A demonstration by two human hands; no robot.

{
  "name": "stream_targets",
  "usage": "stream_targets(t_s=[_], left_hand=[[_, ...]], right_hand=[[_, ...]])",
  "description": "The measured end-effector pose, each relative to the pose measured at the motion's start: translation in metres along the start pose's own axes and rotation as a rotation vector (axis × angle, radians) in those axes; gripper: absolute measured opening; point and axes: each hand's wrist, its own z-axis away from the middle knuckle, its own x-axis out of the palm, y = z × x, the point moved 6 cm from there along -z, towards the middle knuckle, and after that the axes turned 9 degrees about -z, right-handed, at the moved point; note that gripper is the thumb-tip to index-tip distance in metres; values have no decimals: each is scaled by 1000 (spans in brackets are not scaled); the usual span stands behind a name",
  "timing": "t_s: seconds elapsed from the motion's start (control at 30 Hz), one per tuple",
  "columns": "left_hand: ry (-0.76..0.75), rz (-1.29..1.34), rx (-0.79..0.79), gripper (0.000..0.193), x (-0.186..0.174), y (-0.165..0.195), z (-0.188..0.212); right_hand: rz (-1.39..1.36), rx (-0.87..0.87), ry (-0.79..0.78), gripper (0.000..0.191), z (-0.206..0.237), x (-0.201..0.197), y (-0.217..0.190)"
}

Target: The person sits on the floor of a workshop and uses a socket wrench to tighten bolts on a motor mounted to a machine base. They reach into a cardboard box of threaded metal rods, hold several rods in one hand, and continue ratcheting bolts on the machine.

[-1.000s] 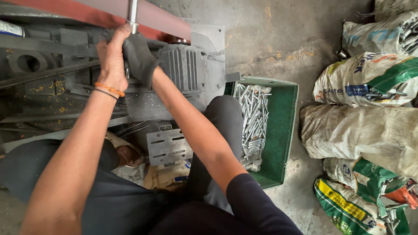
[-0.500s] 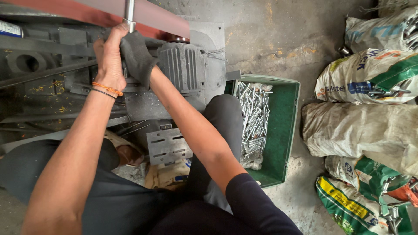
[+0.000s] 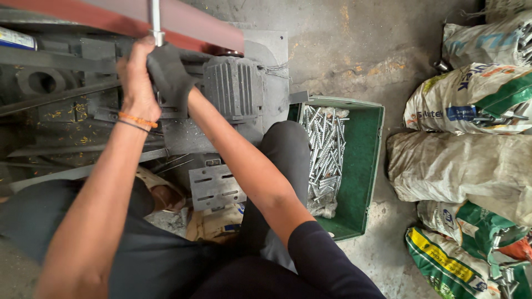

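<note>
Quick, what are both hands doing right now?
Left hand: bare, shut on the metal rod.
Right hand: gloved, shut on the same rod.

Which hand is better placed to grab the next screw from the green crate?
Right, probably. The green crate of screws lies on the right; the gloved right hand shares the metal rod with the bare left hand.

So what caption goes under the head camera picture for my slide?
Bare left hand and gloved right hand hold a metal rod at a grey machine, beside a green crate of bolts.
</note>
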Motion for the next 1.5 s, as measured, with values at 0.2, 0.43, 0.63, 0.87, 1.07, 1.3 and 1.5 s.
stream_targets(t_s=[0.2,0.43,0.63,0.87,1.07,1.3,1.5], left_hand=[[57,117,43,35,-17,0,22],[102,169,-68,35,-22,-11,53],[228,113,-134,36,-23,-22,94],[201,160,-114,34,0,-25,136],[-138,-232,192,39,32,4,185],[-539,-373,486,47,76,47,260],[-340,-275,529,36,-3,77,298]], right_hand=[[89,13,-41,22,12,20,-8],[-69,25,-108,23,42,27,-22],[-28,31,-154,23,80,26,-21],[538,-469,-392,17,119,10,-53],[295,-374,-181,29,179,-41,-105],[-1300,564,519,41,278,-122,-140],[-959,135,612,39,314,-245,-169]])
